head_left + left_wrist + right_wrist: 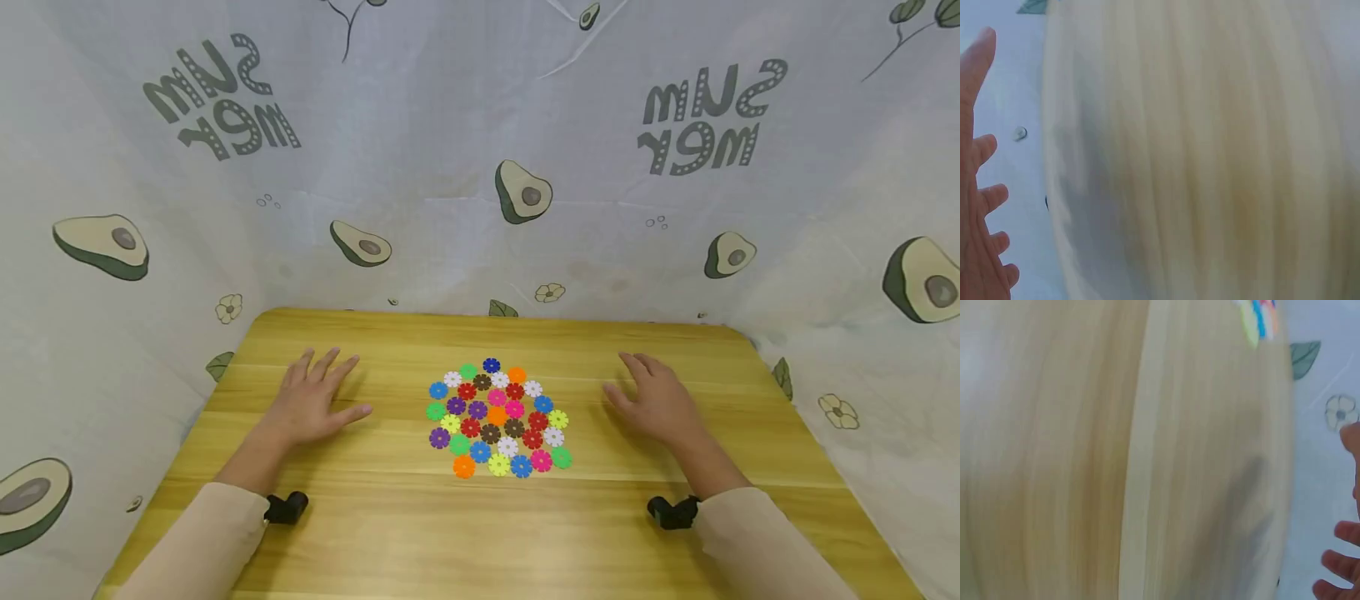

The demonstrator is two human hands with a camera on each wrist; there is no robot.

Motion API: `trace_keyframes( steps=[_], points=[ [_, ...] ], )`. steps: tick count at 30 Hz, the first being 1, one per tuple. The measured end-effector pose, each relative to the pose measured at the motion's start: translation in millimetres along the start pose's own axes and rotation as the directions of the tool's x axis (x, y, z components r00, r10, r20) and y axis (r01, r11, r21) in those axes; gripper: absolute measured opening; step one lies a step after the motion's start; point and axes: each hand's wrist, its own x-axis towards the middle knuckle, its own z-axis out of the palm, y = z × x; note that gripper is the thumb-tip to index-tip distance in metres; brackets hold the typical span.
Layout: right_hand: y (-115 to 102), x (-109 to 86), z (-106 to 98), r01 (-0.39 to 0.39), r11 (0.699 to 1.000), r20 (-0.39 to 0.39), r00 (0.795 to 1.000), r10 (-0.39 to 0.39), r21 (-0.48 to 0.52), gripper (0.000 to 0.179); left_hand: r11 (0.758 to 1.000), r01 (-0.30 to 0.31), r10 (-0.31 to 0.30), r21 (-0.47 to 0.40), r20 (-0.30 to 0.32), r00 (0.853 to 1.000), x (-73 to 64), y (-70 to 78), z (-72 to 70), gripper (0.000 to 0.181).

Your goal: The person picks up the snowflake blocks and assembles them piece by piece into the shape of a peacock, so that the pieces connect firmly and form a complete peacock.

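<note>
Several flat, notched plastic discs shaped like snowflakes or flowers lie in a loose cluster mid-table in the head view, among them an orange disc [464,467], a dark blue disc [491,365] and a green disc [561,457]. To the left of the cluster is my left hand [307,407], fingers spread and holding nothing. On the other side, my right hand [654,402] is also bare, its fingers extended toward the discs. Both hands are apart from the discs. The right wrist view catches a blurred edge of the cluster [1259,322].
The discs lie on a wood-grain table [360,533] with rounded far corners. Behind and beside it hangs a pale cloth [435,108] printed with avocados and lettering. A black wrist camera [287,507] sits on the left wrist, another black wrist camera [673,512] on the right.
</note>
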Motion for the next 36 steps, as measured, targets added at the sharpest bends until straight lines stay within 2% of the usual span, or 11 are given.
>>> trace_keyframes(
  steps=[6,10,15,20,22,25,31,34,36],
  points=[
    [-21.6,6.6,11.6,-0.043,0.993,0.028,0.999,0.041,0.106,0.067,0.997,-0.027,0.024,-0.073,-0.048,0.999,9.6,20.5,7.4,0.084],
    [-37.5,9.7,20.4,-0.034,0.983,0.019,0.999,0.031,0.178,0.059,0.989,-0.030,0.025,-0.145,-0.035,0.999,16.3,37.0,16.4,0.078],
    [-64.3,14.4,32.3,-0.022,0.958,0.018,1.000,0.017,0.285,0.048,0.963,-0.048,0.044,-0.265,-0.020,0.999,24.0,58.9,28.2,0.064],
    [-89.9,17.1,46.4,-0.049,0.944,0.057,0.998,0.032,0.328,0.040,0.937,-0.060,0.059,-0.345,-0.014,0.998,34.4,80.3,44.1,0.050],
    [-97.1,18.5,52.0,-0.050,0.951,0.069,0.997,0.031,0.306,0.036,0.933,-0.046,0.040,-0.356,-0.023,0.999,38.8,87.4,51.5,0.045],
    [-106.8,21.0,59.1,-0.051,0.962,0.089,0.996,0.028,0.267,0.031,0.939,-0.006,-0.020,-0.345,-0.072,0.997,44.3,96.6,61.5,0.038],
    [-119.0,24.7,69.4,-0.068,0.970,0.102,0.994,0.045,0.234,0.029,0.962,0.082,-0.132,-0.259,-0.180,0.975,52.5,111.2,73.9,0.034],
    [-122.0,25.0,70.0,-0.087,0.965,0.102,0.993,0.063,0.248,0.029,0.960,0.116,-0.170,-0.256,-0.198,0.965,53.4,116.0,75.4,0.031],
    [-123.9,25.0,69.4,-0.097,0.960,0.108,0.992,0.071,0.263,0.028,0.945,0.136,-0.201,-0.296,-0.199,0.959,53.3,116.2,76.4,0.030]
  ],
)
